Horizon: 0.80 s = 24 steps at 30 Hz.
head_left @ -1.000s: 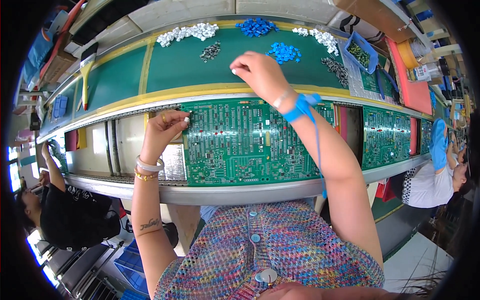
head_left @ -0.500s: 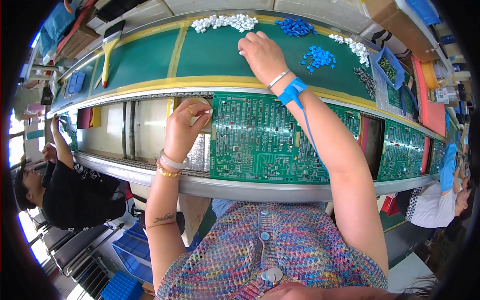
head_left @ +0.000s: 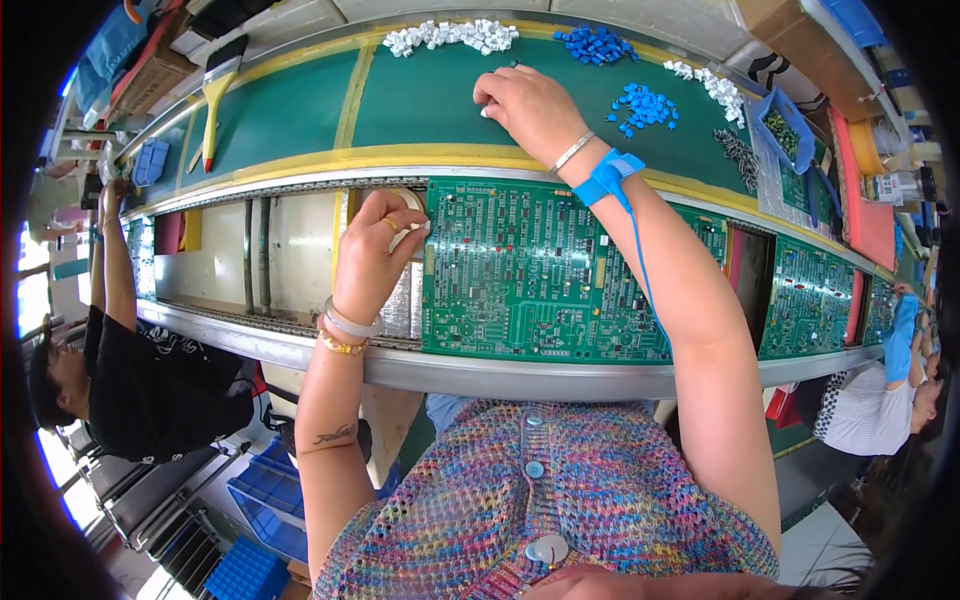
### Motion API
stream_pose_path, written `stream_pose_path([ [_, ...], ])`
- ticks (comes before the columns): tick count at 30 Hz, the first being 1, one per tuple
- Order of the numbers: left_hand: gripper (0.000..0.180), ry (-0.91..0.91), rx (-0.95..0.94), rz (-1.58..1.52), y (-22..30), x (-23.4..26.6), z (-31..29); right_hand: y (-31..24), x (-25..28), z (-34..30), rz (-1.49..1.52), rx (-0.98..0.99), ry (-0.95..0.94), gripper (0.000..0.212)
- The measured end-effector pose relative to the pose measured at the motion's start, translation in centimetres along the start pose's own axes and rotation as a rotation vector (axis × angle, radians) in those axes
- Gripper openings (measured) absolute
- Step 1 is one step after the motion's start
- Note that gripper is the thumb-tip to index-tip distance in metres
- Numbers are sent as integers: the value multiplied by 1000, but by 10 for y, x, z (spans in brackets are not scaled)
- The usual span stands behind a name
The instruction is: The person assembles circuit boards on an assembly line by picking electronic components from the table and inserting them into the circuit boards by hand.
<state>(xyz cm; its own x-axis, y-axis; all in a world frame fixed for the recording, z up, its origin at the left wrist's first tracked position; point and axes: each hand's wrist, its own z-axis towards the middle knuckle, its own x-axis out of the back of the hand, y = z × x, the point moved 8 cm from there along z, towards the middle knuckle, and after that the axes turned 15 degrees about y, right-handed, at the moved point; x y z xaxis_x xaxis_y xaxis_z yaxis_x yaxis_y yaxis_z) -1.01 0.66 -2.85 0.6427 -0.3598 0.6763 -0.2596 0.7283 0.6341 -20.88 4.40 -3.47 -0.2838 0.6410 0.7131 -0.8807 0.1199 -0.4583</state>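
A large green circuit board (head_left: 510,270) lies on the conveyor rails in front of me, thick with small parts. At its upper left edge is my left hand (head_left: 375,255), thumb and forefinger pinched together. A small pale spot shows at those fingertips; I cannot tell whether it is a nail or a part. My right hand (head_left: 530,112) hovers over the green mat (head_left: 430,110) beyond the board, fingers curled in and closed. What it holds, if anything, is hidden. Farther back lie white connectors (head_left: 455,38) and blue blocky parts (head_left: 592,45); blue round parts (head_left: 643,108) are to the right.
More white parts (head_left: 712,88), a dark bundle of parts (head_left: 738,155) and a blue bin (head_left: 785,130) stand at the right. A brush (head_left: 215,105) lies at the left. Further boards (head_left: 805,300) sit along the conveyor. Co-workers (head_left: 150,390) are at both sides.
My right hand has drawn slightly nearer across the mat, and its fingers have curled in more. My left hand stays pinched at the board's edge. The left co-worker's arms have shifted.
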Motion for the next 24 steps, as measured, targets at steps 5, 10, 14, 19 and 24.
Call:
stream_pose_path([
  [5, 18, 19, -86, 56, 8, 1, -1, -1, 5, -2, 15, -25, 14, 7],
  [10, 17, 47, -197, 98, 17, 3, -1, 8, 18, -2, 208, -170, 37, 11],
  [14, 17, 55, -195, 109, 17, 2, -2, 23, 14, -12, 404, -364, -100, 14],
  [19, 16, 54, -186, 102, 15, 2, -3, 10, 23, -18, 458, -441, -129, 14],
  [24, 16, 55, -225, 117, 20, 1, -2, -17, 27, -32, 469, -431, -191, 14],
])
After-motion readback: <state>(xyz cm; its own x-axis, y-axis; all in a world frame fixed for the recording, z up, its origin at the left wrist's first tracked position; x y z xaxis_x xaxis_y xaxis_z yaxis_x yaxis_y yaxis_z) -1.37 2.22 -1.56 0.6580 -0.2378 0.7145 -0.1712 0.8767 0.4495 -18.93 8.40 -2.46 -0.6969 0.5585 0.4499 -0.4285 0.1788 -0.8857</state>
